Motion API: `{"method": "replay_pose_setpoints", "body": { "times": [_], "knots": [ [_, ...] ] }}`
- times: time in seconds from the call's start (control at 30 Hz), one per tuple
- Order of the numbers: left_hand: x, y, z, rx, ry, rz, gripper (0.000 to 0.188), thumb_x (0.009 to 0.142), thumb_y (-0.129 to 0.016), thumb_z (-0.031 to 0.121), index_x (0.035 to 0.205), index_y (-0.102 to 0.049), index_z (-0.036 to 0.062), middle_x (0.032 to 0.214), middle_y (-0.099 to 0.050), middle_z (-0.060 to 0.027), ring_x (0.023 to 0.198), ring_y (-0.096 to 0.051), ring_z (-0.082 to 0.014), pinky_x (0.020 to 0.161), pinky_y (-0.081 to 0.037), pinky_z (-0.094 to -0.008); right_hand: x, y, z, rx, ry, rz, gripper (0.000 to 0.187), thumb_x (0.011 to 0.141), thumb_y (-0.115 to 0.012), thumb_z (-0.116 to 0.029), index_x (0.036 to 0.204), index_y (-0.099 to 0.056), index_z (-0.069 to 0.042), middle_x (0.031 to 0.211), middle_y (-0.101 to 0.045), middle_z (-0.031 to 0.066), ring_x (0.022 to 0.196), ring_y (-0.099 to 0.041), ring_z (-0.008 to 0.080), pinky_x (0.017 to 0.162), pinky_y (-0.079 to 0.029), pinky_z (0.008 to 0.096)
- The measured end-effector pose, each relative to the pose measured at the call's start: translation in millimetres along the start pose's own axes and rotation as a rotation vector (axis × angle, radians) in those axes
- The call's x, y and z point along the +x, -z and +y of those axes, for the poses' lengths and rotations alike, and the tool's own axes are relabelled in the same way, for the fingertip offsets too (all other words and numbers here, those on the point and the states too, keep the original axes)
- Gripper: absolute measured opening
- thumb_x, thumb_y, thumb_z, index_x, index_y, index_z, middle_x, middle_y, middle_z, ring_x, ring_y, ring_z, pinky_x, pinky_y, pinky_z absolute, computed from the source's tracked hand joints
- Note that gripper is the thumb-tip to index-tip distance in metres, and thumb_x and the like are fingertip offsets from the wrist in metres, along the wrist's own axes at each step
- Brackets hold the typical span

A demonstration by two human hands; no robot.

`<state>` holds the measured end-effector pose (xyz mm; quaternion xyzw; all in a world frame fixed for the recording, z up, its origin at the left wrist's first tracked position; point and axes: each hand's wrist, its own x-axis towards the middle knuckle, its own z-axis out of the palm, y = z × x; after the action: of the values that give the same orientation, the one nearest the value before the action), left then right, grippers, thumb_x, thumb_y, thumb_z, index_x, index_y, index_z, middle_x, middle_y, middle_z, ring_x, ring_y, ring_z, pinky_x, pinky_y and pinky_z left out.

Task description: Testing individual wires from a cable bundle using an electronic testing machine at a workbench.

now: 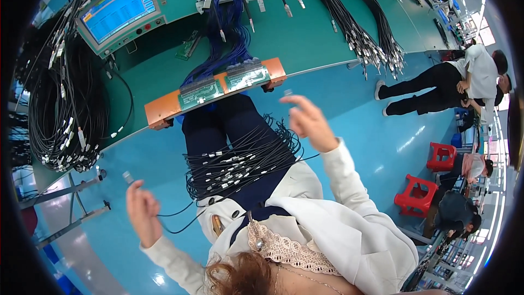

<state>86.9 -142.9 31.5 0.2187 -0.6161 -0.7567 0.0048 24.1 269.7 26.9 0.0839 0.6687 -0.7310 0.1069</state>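
My left hand (143, 213) is closed in a pinch on a small cable connector (127, 177), off to the left of my lap. A thin black cable runs from that hand toward my lap. Raised on the right, my right hand (312, 124) pinches another small cable connector (287, 93) with its fingertips. Across my thighs lies a loose bundle of black cables (234, 166) with many white and silver ends. In front of my knees, at the table edge, sits an orange test fixture (164, 108) with two green circuit boards (200, 94), apart from both hands.
A tester with a blue screen (120, 10) stands on the green table (297, 33). Blue wires (221, 41) join the fixture to its socket. Black cable bundles hang at left (71, 104) and right (360, 22). Red stools (416, 195) and other people (445, 79) are farther right.
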Motion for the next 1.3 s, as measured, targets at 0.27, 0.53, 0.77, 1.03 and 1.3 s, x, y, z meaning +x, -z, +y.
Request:
{"method": "replay_pose_setpoints", "body": {
  "times": [0.27,0.53,0.77,1.03,1.3],
  "knots": [
    [41,-162,-61,-0.136,0.206,-0.437,0.02,0.1,-0.04,0.021,0.097,-0.051,0.0046,0.057,-0.036,0.0025,0.045,-0.026,-0.0042,0.041,-0.023,-0.0199,47,-55,23,0.212,-0.162,-0.03,0.026,0.099,-0.04,-0.024,0.094,-0.055,-0.003,0.049,-0.037,-0.0045,0.039,-0.022,0.0023,0.036,-0.016,0.0204],
    [55,-184,-63,-0.15,0.239,-0.451,0.022,0.1,-0.039,0.023,0.096,-0.051,0.0048,0.057,-0.04,0.0027,0.045,-0.028,-0.0025,0.04,-0.021,-0.0188,58,-55,23,0.222,-0.176,-0.023,0.025,0.099,-0.041,-0.023,0.092,-0.055,-0.003,0.048,-0.037,-0.0041,0.038,-0.023,0.0026,0.036,-0.017,0.0203],
    [53,-185,-64,-0.195,0.232,-0.461,0.021,0.1,-0.039,0.023,0.096,-0.051,0.006,0.057,-0.041,0.0024,0.044,-0.028,-0.0023,0.04,-0.021,-0.0187,58,-56,25,0.184,-0.148,0.006,0.025,0.099,-0.04,-0.023,0.092,-0.054,-0.003,0.048,-0.037,-0.0041,0.038,-0.023,0.0027,0.036,-0.017,0.0204],
    [55,-181,-64,-0.211,0.219,-0.437,0.021,0.1,-0.039,0.023,0.096,-0.05,0.006,0.059,-0.044,0.0009,0.045,-0.029,-0.0022,0.04,-0.021,-0.018,61,-60,23,0.27,-0.188,-0.001,0.027,0.1,-0.039,-0.024,0.091,-0.053,-0.003,0.048,-0.037,-0.0023,0.038,-0.024,0.004,0.036,-0.017,0.0207],
    [61,-188,-61,-0.222,0.202,-0.39,0.021,0.1,-0.038,0.022,0.097,-0.05,0.0044,0.058,-0.049,-0.0024,0.043,-0.029,-0.0026,0.04,-0.022,-0.0184,62,-61,22,0.236,-0.168,0.013,0.027,0.1,-0.039,-0.025,0.088,-0.051,-0.003,0.047,-0.04,-0.0006,0.037,-0.026,0.0046,0.035,-0.02,0.0203]
  ]
}}
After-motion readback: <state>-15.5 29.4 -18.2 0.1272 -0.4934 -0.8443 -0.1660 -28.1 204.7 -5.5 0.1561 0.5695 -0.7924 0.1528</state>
